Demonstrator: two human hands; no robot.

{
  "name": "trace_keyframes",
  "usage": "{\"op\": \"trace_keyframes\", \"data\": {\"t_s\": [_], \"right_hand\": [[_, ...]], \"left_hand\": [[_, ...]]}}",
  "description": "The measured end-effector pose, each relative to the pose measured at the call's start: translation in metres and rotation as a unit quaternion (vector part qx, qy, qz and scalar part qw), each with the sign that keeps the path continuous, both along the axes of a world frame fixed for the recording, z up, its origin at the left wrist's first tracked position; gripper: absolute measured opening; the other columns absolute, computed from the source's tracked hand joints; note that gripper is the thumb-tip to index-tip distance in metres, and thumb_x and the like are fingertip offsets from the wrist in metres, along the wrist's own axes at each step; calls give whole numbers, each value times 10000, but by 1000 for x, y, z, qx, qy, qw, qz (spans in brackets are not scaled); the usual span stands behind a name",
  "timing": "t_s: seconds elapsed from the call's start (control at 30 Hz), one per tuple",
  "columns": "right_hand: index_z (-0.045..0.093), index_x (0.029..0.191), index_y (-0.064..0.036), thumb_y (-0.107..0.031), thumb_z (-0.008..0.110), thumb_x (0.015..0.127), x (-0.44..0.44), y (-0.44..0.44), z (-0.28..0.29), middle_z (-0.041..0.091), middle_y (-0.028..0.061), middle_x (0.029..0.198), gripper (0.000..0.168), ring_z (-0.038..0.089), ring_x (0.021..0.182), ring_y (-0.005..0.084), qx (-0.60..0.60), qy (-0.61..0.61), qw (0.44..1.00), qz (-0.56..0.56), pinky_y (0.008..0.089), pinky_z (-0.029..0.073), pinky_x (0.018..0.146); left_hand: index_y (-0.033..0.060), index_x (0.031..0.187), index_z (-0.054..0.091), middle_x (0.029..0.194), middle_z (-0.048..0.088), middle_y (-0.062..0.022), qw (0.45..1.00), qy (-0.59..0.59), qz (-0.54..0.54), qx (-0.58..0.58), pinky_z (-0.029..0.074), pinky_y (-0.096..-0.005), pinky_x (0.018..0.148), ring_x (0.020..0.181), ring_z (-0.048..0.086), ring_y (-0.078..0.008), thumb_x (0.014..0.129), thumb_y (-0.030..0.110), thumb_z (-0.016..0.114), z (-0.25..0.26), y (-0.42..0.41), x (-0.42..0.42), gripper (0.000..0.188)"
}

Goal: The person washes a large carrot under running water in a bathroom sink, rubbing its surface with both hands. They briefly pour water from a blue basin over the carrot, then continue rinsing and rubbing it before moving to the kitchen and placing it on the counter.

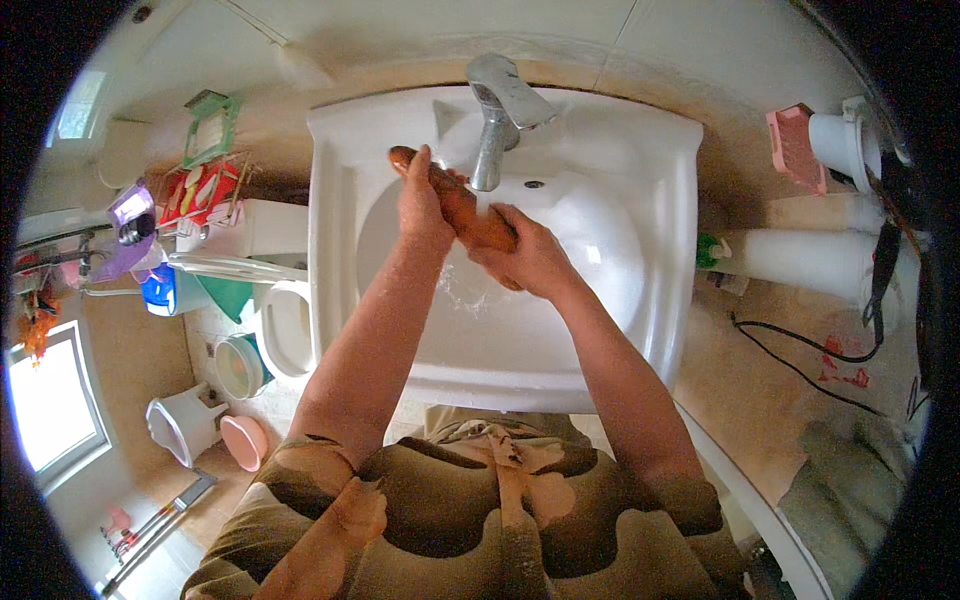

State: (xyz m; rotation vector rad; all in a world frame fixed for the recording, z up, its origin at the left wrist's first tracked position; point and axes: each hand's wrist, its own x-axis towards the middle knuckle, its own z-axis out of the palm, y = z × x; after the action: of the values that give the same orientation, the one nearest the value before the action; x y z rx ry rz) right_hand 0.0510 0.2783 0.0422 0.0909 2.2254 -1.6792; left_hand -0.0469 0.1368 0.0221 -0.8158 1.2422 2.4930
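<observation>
A long, wet, reddish-brown object [466, 214], perhaps a shoe or sandal, lies slantwise between my hands over a white ceramic washbasin [495, 379]. My left hand [424, 206] grips its upper left part, thumb on top. Around the lower right end is my right hand [529, 255], its fingers partly hidden beneath. A rounded brown end shows below that hand; whether it is a second piece I cannot tell. Water runs from the chrome faucet [489, 161] onto the object, and drops splash into the bowl below.
Left of the basin are a toilet seat [285, 330], a green-and-white bucket [238, 367], a white stool [184, 427] and a pink basin [244, 444]. A wire rack [202, 191] hangs on the wall. At right are a green pump bottle [706, 250], a pink basket [795, 150] and a black cord [817, 352].
</observation>
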Motion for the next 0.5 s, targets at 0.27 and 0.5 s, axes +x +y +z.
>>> {"op": "trace_keyframes", "data": {"t_s": [0.27,0.5], "right_hand": [[513,1207,-41,-356,715,767,25,37,-17,639,128,1011,577,640,872,210,-429,-327,841,47,362,546,691],[516,1216,-15,-321,758,729,102,62,-11,635,104,1081,624,624,940,230,141,-102,985,16,364,486,874]], "left_hand": [[51,954,506,753,530,-79,991,20,-78,107,483,-402,666,709,541,-235,782,520,634,13,19,25,516],[64,958,501,744,536,-105,993,-115,-18,35,491,-394,549,610,561,-262,833,298,639,-41,52,90,299]]}}
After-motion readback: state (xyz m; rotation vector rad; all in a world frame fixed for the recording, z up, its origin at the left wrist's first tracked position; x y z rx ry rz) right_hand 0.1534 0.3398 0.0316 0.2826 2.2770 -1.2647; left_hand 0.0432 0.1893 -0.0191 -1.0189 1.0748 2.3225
